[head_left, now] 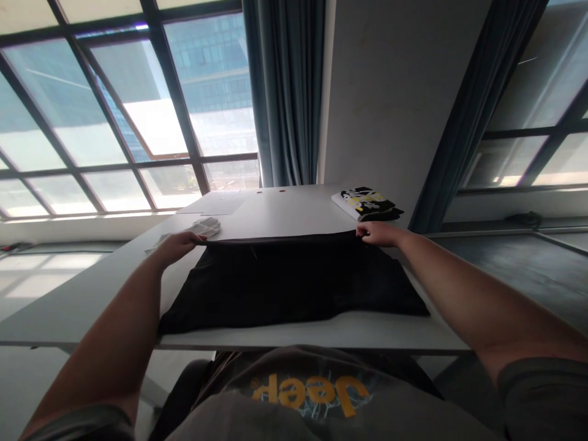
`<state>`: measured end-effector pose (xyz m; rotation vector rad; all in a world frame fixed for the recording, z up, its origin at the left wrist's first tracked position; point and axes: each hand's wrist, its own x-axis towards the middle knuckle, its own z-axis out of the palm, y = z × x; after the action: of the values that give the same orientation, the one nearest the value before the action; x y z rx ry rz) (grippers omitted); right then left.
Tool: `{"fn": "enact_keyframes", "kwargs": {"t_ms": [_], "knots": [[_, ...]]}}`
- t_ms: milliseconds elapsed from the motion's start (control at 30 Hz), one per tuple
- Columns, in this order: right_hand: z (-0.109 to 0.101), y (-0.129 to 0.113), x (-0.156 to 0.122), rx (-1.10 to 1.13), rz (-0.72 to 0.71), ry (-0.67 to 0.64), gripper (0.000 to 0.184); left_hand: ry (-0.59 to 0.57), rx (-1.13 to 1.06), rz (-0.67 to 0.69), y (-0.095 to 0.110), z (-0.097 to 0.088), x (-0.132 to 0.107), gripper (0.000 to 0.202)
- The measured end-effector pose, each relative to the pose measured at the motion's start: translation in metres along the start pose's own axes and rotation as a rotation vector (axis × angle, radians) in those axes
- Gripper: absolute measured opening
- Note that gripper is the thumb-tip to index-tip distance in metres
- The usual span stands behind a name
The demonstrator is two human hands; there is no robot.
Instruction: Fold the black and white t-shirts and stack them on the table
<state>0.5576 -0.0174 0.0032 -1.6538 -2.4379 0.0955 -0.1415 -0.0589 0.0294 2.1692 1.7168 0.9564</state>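
Note:
A black garment (289, 282) lies spread flat on a white table (285, 211) in front of me. My left hand (181, 244) is closed on the garment's far left corner. My right hand (379, 233) pinches its far right corner. Both arms reach out over the cloth, and the far edge runs straight between the two hands. The near edge of the garment lies close to the table's front edge.
A folded black garment with yellow and white print (367, 203) lies at the table's far right. A crumpled clear plastic bag (202, 228) sits by my left hand, with flat sheets (220, 205) beyond it. Windows and grey-blue curtains (287, 92) stand behind.

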Motion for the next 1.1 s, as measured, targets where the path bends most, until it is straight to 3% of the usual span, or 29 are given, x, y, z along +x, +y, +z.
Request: {"fn": "enact_keyframes", "kwargs": {"t_ms": [67,133,267,467,600,733,800,900,967,1033,1100], "knots": [[-0.002,0.0,-0.001,0.02,-0.011,-0.137,0.018,-0.14,-0.098,0.008,-0.006,-0.003,0.0,0.05],[-0.005,-0.003,-0.001,0.01,-0.005,-0.2,0.02,-0.222,-0.045,-0.032,-0.012,-0.005,0.001,0.049],[-0.009,-0.018,-0.002,-0.046,-0.08,-0.158,0.029,-0.208,0.155,-0.051,-0.01,0.004,0.003,0.057],[0.019,-0.048,0.007,0.115,-0.206,-0.2,0.06,-0.512,0.191,0.083,0.013,0.038,0.002,0.081],[0.04,-0.041,0.021,0.083,-0.164,-0.188,0.07,-0.468,0.31,0.076,0.013,0.052,0.006,0.073],[0.034,-0.032,0.018,-0.004,-0.03,-0.108,0.072,-0.292,0.492,0.071,0.023,0.048,0.0,0.069],[0.019,-0.043,0.002,-0.001,-0.056,-0.055,0.075,-0.258,0.468,0.183,0.039,0.04,-0.018,0.075],[-0.004,-0.08,-0.044,0.112,-0.216,-0.028,0.075,-0.461,0.227,0.397,0.068,0.029,-0.066,0.078],[-0.01,-0.11,-0.079,0.23,-0.293,-0.149,0.069,-0.581,0.159,0.403,0.082,0.026,-0.103,0.08],[-0.007,-0.132,-0.109,0.266,-0.334,-0.297,0.066,-0.569,0.157,0.387,0.086,0.026,-0.133,0.065],[0.004,-0.138,-0.129,0.243,-0.38,-0.306,0.065,-0.473,0.154,0.386,0.081,0.026,-0.152,0.051]]}}
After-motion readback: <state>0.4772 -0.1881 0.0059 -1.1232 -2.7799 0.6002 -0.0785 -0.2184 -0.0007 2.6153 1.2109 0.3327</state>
